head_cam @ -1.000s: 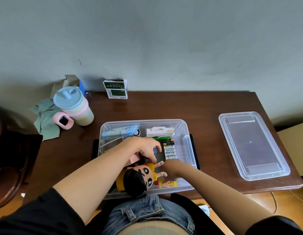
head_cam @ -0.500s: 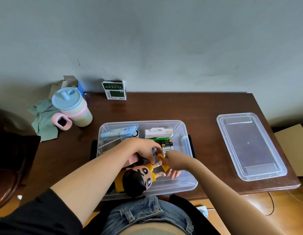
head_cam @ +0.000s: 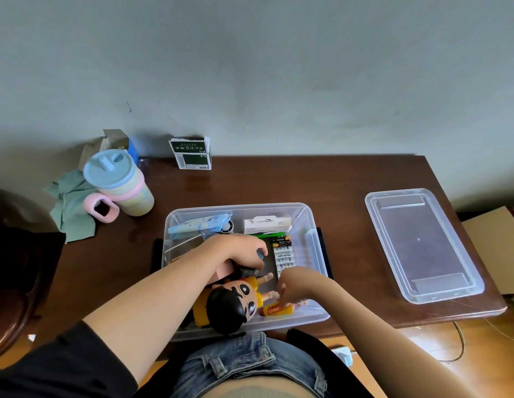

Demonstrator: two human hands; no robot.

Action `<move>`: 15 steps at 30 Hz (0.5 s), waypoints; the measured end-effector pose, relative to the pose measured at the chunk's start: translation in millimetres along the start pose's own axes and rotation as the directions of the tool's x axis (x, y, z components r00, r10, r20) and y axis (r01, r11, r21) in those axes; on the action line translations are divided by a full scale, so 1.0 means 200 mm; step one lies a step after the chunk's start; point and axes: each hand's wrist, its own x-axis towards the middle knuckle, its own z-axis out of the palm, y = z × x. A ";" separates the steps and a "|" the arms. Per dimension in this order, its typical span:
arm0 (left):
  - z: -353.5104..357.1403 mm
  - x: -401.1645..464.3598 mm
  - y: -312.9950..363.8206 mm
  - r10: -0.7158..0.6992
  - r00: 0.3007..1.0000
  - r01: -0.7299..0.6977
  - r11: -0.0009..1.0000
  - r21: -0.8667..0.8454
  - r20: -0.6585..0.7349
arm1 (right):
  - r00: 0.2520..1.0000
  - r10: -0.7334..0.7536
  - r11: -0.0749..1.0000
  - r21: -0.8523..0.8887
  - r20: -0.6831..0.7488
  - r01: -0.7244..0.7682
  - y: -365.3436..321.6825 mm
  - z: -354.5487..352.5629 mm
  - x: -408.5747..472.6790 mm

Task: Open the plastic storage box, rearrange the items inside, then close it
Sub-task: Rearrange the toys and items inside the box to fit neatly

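At the near edge of the table [head_cam: 336, 179], the clear storage box [head_cam: 313, 216] is seen standing open, with both arms reaching into it from the near side. Against its near wall a doll [head_cam: 232, 307] with a large black-haired head and yellow body is lying on its back, probably laid flat so that the lid can go on over it. Just to the doll's right, at the near right corner of the box, a small yellow tube [head_cam: 275, 309] is being set down or adjusted by the right hand [head_cam: 294, 287]; its fingers are curled down onto the tube, though whether the tube is actually pinched cannot be told. A little farther in, the left hand [head_cam: 238, 251] is held over the middle of the box, its fingers bent around a small dark object with a blue part, too hidden to be named. Beside it, a pack of batteries [head_cam: 283, 255] is lined up along the right side, and a white carton [head_cam: 267, 224] and a blue packet [head_cam: 199, 224] are stood against the far wall, seemingly to keep floor space free. The lid [head_cam: 422, 242] has been laid flat at the right edge of the table, well apart from the box, so rearranging is judged under way and closing not yet begun. At the far left corner a lidded cup [head_cam: 120, 185] stands on a green cloth [head_cam: 69, 208], and a small dark green box [head_cam: 191, 153] rests against the wall.
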 end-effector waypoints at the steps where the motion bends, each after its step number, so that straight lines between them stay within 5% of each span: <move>1: 0.00 0.00 0.00 0.006 1.000 -0.006 1.000 0.004 -0.004 | 1.000 -0.014 1.000 -0.016 -0.010 0.014 0.00 0.00 0.00; 11: 0.00 0.00 0.02 0.022 0.999 -0.021 1.000 0.016 -0.027 | 1.000 0.009 0.998 -0.061 -0.008 -0.009 0.02 0.06 0.07; 15: -0.01 -0.02 0.03 0.040 0.999 -0.040 0.999 0.008 -0.024 | 0.958 0.071 0.996 0.077 -0.276 -0.051 0.03 0.05 0.13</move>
